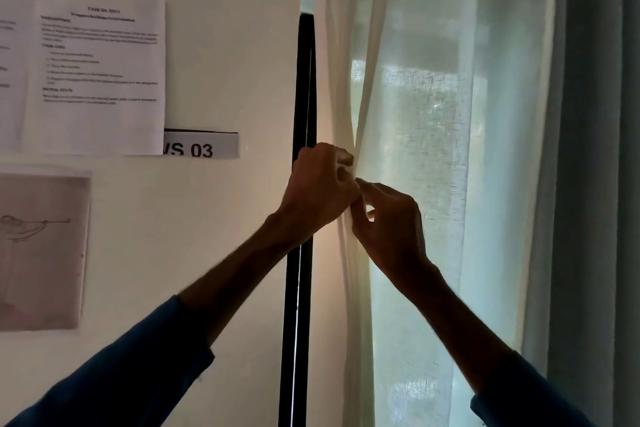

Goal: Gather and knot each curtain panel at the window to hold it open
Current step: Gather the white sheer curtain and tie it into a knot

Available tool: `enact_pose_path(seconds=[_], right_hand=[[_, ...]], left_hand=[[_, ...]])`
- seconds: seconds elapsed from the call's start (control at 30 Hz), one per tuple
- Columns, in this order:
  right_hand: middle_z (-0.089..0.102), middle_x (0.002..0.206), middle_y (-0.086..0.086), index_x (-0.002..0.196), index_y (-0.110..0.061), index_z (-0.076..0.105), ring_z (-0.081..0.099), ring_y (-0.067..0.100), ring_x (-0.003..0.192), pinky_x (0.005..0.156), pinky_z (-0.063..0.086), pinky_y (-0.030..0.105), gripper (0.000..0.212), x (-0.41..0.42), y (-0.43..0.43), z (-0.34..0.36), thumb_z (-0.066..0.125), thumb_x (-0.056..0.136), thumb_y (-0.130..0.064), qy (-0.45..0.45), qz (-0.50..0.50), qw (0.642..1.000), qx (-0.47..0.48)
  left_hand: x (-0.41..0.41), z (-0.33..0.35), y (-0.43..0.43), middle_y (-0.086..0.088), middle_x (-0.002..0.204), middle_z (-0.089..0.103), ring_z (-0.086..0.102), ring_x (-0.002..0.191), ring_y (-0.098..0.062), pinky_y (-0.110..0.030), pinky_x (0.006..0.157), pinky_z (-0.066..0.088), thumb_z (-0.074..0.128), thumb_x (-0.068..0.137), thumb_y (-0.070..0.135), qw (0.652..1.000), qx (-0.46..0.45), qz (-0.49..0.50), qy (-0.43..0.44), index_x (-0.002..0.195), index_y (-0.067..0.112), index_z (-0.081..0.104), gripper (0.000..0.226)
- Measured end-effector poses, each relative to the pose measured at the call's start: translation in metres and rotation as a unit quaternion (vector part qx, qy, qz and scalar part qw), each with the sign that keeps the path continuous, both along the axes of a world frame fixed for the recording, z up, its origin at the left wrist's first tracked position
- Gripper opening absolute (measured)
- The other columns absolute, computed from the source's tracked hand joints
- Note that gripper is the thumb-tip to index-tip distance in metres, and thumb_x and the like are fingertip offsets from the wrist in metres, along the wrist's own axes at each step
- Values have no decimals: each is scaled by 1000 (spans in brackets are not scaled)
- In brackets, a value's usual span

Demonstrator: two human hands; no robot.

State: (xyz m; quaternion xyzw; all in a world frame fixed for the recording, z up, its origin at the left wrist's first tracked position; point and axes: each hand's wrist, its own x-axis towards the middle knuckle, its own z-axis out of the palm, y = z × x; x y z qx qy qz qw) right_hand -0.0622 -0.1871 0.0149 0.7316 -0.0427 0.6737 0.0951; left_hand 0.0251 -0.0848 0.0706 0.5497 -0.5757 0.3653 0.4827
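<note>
Observed at the window: the white curtain panel (346, 80) hangs at the left edge of the opening, just beside the black window frame (300, 270). Its left portion is drawn into a narrow bunch at about mid-height. To the right, the sheer cloth hangs flat and backlit across the glass.

The left hand (320, 187) is at the bunch. Its fingers are curled tight round the gathered cloth, knuckles toward the wall, and it grips the cloth from the frame side.

The right hand (391, 229) sits just below and to the right, touching the left hand. Its thumb and forefinger are closed together on a fold of the same bunch and the other fingers are curled under. How much cloth lies inside that pinch cannot be told, as the left hand covers it.

No knot is visible in the panel. Below the hands the cloth falls in a loose narrow column.

Both forearms are bare and reach up from dark blue sleeves (121, 374).

Surroundings: a grey-blue curtain (595, 184) hangs at the far right, well apart from the hands. On the wall (225, 45) to the left are a printed sheet (100, 73) with text too blurred to read, a label (201, 147) reading "VS 03" and partly covered by that sheet, and a faint line drawing (41, 250) below them.
</note>
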Motion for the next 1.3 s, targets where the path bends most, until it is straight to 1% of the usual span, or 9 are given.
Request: enact_pose_path(seconds=[0.27,0.5,0.67,0.8,0.93,1.03,1.13,1.2,1.3], right_hand=[[76,92,4,99,-9,76,66,15,57,46,54,26,10,1,-2,-3,69,93,-14,-14,-30,998,-46],[66,83,-7,86,-16,73,45,-3,51,49,42,16,3,-11,-4,-5,73,86,-18,59,-24,997,-37],[65,107,-4,94,-16,74,63,7,78,59,57,29,8,-36,-32,7,67,91,-16,-12,-17,1000,9],[50,139,11,126,-10,61,48,22,129,99,35,10,43,-70,-63,36,71,89,-29,-148,-117,979,75],[52,145,17,144,-1,43,50,32,133,111,39,35,91,-83,-91,66,71,82,-61,-116,-107,963,218],[57,139,21,143,2,45,53,39,129,109,37,40,71,-69,-95,72,70,92,-39,-60,-120,960,244],[70,101,22,114,0,64,64,45,94,71,37,37,26,-43,-78,74,47,94,-6,-68,-175,968,165],[68,84,22,104,1,64,65,43,78,61,35,37,31,-21,-59,78,40,85,2,-39,-186,973,130],[71,92,23,120,-2,61,68,41,87,69,50,38,41,9,-24,88,47,83,7,2,-164,980,111]], left_hand=[[3,-1,-8,7,42,28,37,39,-10,-18,39,25,45,72,-4,999,11,-11,39,47,16,30,35],[-3,-1,-22,9,42,30,35,37,-10,-17,39,32,64,81,23,998,-15,19,59,52,14,35,42],[12,-2,-36,2,50,29,21,47,-13,-40,45,36,64,78,7,996,-25,57,69,59,9,31,38],[19,-6,-40,1,56,44,42,55,-20,-42,57,46,62,84,8,995,-26,62,68,75,8,49,16],[24,-8,-38,10,57,44,48,54,-14,-25,58,40,64,86,6,997,-35,50,50,118,9,54,33],[22,-11,-32,10,51,37,39,41,-10,-18,46,34,62,86,-3,998,-35,32,32,134,10,43,54],[22,-14,-25,8,49,32,32,38,-12,-28,43,39,55,85,-12,999,-42,1,17,152,14,25,78],[25,-14,-20,7,48,31,32,37,-13,-28,41,39,51,85,-12,999,-41,8,-4,155,18,21,81],[36,-12,-14,6,51,41,38,38,-12,-34,43,44,49,90,-9,999,-29,11,-44,140,23,45,60]])
